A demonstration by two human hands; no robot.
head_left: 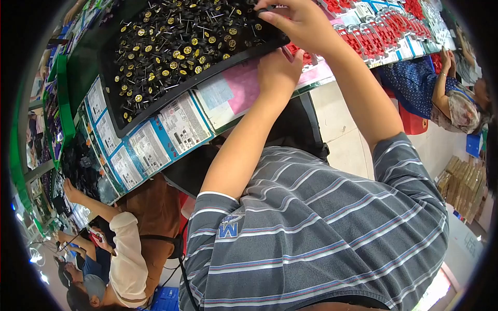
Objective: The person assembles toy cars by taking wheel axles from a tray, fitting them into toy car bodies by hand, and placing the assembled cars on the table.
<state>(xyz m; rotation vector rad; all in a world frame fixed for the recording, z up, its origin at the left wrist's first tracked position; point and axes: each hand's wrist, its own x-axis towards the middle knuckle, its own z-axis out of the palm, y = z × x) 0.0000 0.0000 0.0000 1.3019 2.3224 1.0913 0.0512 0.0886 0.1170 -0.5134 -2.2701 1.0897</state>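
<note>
A wide black tray (207, 78) is heaped with small black wheels with yellow hubs (181, 52), many on thin metal axles. Over its right end, my right hand (301, 23) pinches a small black piece (263, 10), probably a wheel, between thumb and fingers. Just below, beside the tray's near right corner, my left hand (277, 72) is closed with the thumb raised. Red plastic shows next to that thumb, but whether the left fingers hold it is hidden. A pink sheet (244, 88) lies under the left wrist.
Rows of red plastic parts with clear pieces (363, 39) cover the table to the right. Printed sheets (181, 122) line the near edge. A co-worker in a white top (127, 259) sits at left, another person (459, 109) at right. Flattened cardboard (461, 179) is stacked on the floor.
</note>
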